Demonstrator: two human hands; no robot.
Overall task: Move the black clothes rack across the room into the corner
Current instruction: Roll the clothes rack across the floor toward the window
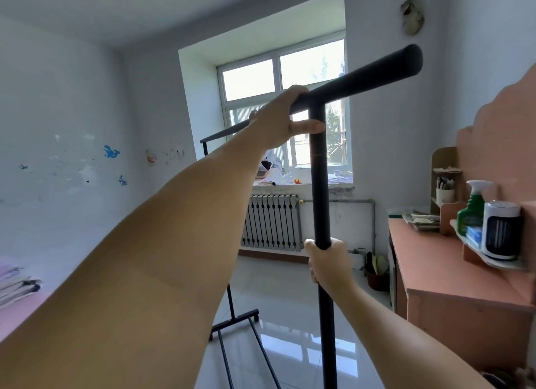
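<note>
Here, a black clothes rack [321, 168] is gripped by two bare hands in a pale-walled room. The left hand [280, 118] is wrapped over the rack's top bar just left of its junction with the near upright, the thumb stretched out below the bar toward that post. The right hand [327, 260] is clenched around the same upright, well below the junction, with the fingers curled round the tube. The rack is seen between the two outstretched forearms, in the middle of the room in front of the window [285, 104]; its far upright and wheeled base bar are visible lower left, above the glossy tiled floor [278, 295], though it cannot be told whether the near end is touching the tiles. A ribbed radiator [272, 221] is mounted under the sill. At right, a salmon-coloured desk [452, 278] is set against the wall, and on a small shelf beside it a green spray bottle [473, 207] and a white-and-black cylindrical appliance [500, 229] are kept side by side. Folded cloth [16, 284] is stacked at the left edge, below a wall marked with blue stickers [111, 152].
</note>
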